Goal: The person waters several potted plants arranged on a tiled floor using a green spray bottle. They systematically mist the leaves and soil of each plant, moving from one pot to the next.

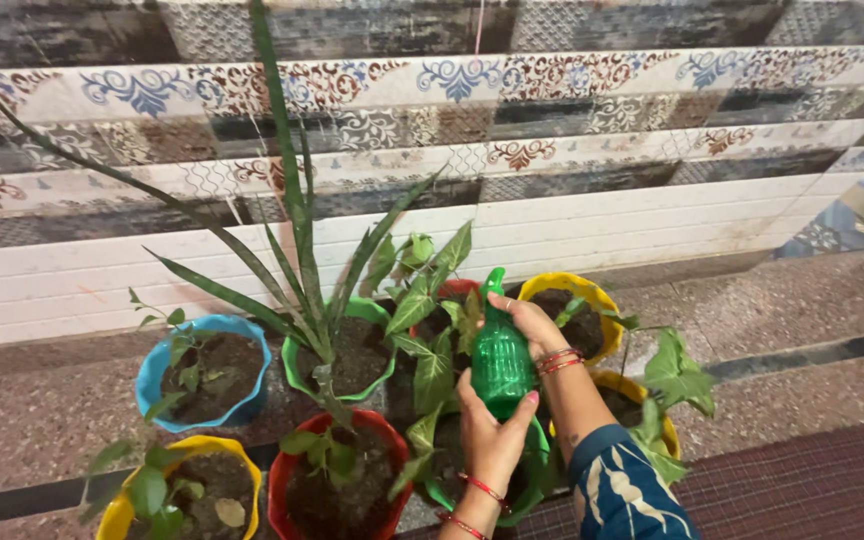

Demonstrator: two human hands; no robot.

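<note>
A green plastic spray bottle is held over a cluster of potted plants. My left hand comes up from below and wraps around the bottle's body. My right hand grips the bottle's neck at the spray head, with red bangles on that wrist and a blue patterned sleeve behind it. Under the bottle stands a green pot with a broad-leaved plant. A tall plant with long pointed leaves rises from another green pot to the left.
Around the hands stand a blue pot, a yellow pot and a red pot at the front left, plus two yellow pots on the right. A patterned tiled wall rises behind. A dark mat lies at lower right.
</note>
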